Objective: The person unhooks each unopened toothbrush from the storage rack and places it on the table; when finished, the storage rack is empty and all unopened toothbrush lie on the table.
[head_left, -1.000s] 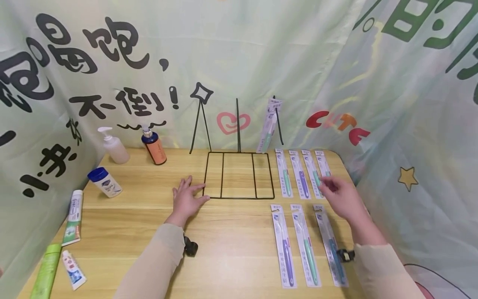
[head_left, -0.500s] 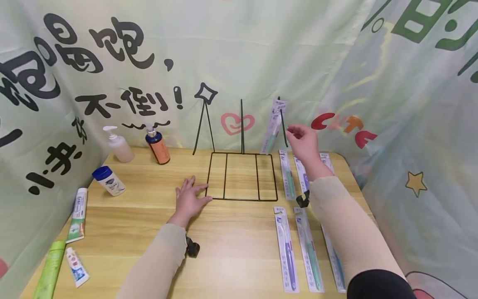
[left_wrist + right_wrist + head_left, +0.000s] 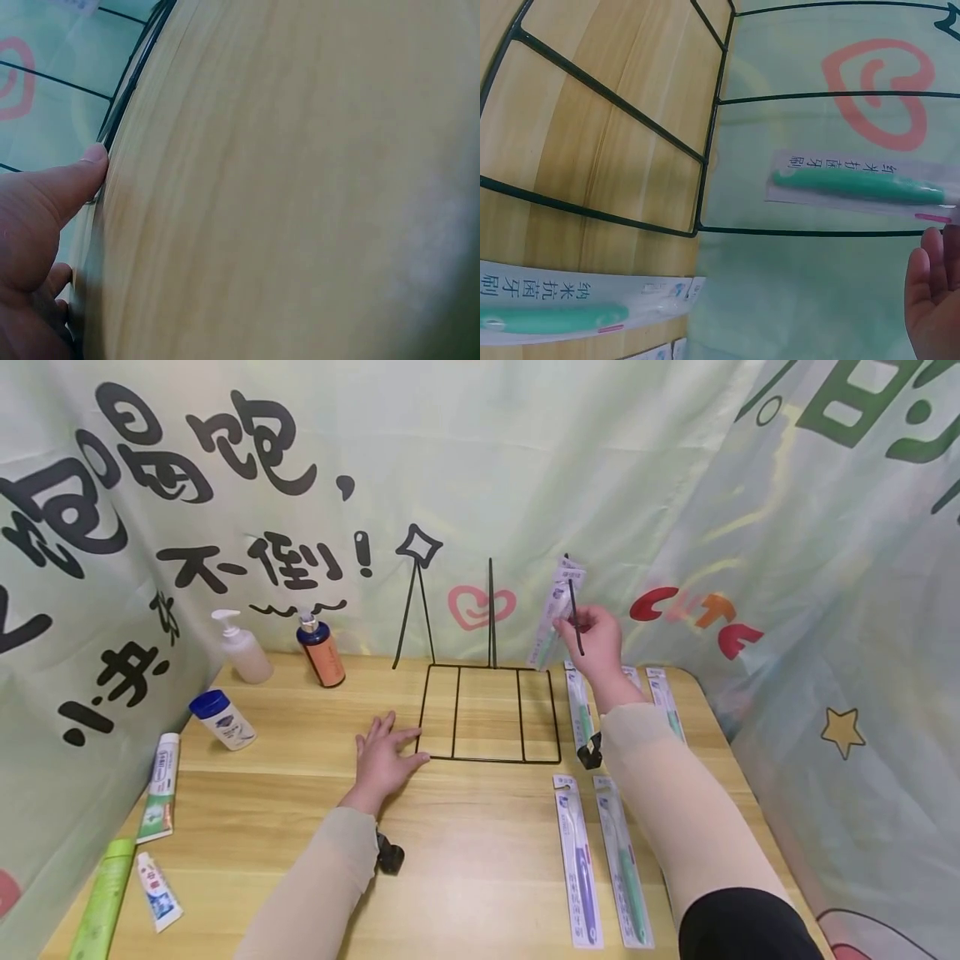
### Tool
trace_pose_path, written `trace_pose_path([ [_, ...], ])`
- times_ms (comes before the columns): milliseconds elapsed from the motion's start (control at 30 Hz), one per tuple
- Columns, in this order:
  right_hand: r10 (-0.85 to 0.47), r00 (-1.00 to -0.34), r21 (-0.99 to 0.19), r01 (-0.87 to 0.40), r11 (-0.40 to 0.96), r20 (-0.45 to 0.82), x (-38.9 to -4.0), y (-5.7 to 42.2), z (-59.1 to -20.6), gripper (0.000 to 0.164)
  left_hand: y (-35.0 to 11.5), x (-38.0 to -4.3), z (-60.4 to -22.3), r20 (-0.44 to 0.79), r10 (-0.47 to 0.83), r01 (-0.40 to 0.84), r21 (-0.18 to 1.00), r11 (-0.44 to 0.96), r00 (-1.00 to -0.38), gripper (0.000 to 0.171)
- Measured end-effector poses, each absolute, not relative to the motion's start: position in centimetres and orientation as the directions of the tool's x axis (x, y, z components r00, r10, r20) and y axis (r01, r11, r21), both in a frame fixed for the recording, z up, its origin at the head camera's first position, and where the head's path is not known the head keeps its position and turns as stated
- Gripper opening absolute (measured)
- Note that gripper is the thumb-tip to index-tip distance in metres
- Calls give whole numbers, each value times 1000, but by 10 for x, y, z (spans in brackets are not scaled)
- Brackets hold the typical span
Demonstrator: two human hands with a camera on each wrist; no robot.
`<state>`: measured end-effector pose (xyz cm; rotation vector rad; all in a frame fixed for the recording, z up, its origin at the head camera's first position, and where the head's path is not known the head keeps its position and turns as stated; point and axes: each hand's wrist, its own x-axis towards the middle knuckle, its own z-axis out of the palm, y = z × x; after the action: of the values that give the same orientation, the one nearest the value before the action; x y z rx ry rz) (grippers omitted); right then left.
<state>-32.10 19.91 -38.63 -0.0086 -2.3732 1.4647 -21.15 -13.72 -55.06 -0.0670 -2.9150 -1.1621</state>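
Note:
A black wire display rack (image 3: 491, 761) stands in the middle of the table, its base flat and several rods rising behind. Spread at its front left corner, my left hand (image 3: 382, 764) holds the base down with thumb and fingers against the wire; in the left wrist view the thumb (image 3: 79, 176) presses the wire. A packaged toothbrush (image 3: 553, 602) with a green handle (image 3: 855, 185) hangs tilted from the rightmost hook. My right hand (image 3: 600, 647) pinches this pack's right edge, beside the hook rod. In the right wrist view some fingers (image 3: 934, 277) show below the pack; the thumb is hidden.
More packaged toothbrushes lie in two rows at right, including a purple one (image 3: 581, 868) and a green one (image 3: 626, 860); my right arm covers some. Along the left stand a pump bottle (image 3: 246, 652), an orange-labelled bottle (image 3: 322, 656), a blue-capped bottle (image 3: 225, 722) and tubes (image 3: 159, 789).
My right hand has moved from above the toothbrushes at right, up and leftward to the pack hanging on the rack. The left hand has stayed on the rack's corner.

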Motion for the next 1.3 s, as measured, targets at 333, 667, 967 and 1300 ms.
trace_pose_path([
  [333, 182, -941, -868, -172, 466, 284, -308, 202, -381, 21, -136, -212, -550, 26, 39, 47, 693, 720, -999, 53],
  [667, 133, -955, -870, -178, 459, 266, -293, 224, -376, 16, -136, -211, -551, 17, 43, 43, 692, 721, -999, 54],
  [967, 98, -952, -803, -187, 566, 291, -243, 257, -368, 23, -133, -210, -550, 12, 44, 40, 687, 726, -999, 54],
  [1300, 242, -930, -755, -54, 654, 276, -160, 347, -366, 32, -133, -210, -549, 14, 48, 44, 689, 724, -999, 53],
])
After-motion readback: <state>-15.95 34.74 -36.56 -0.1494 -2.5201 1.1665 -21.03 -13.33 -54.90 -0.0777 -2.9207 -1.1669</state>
